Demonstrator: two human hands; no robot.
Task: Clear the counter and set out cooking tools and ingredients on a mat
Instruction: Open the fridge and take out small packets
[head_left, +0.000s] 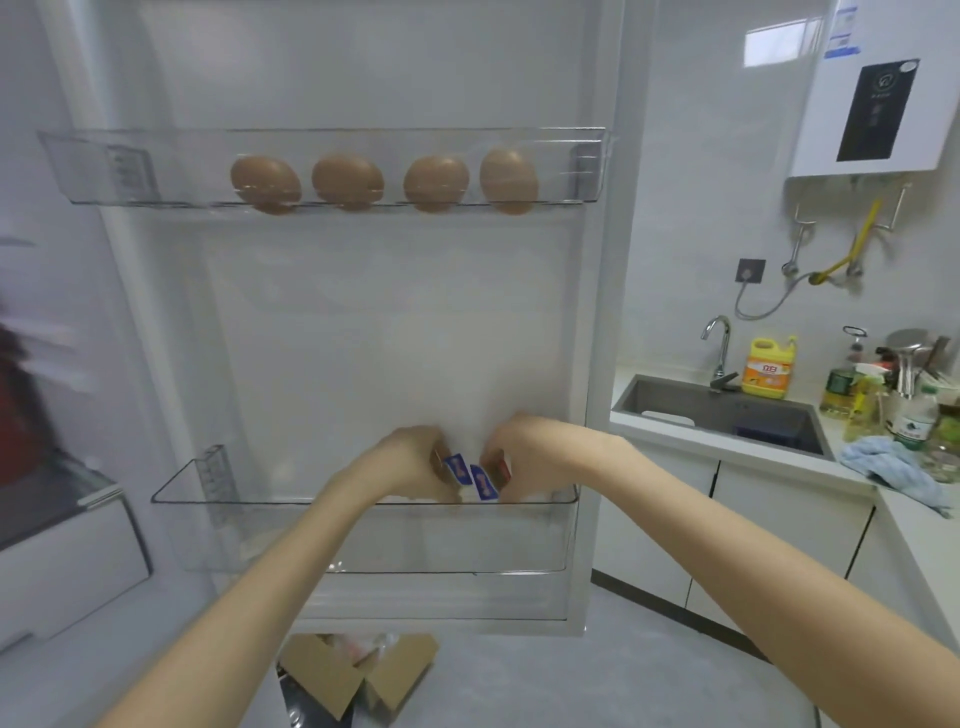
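While your left hand (410, 457) and right hand (524, 451) are clamping several cartons (483, 484) together, you are risking dropping one.

A white water heater (862, 104) hangs at two o'clock. At three o'clock, a chrome faucet (719, 345) and yellow detergent jug (769, 366) stand behind the grey sink (670, 396), a blue cloth (883, 462) nearby. A cardboard box (332, 675) lies at six o'clock.

Home kitchen (open fridge door (337, 312), sink (675, 402)).
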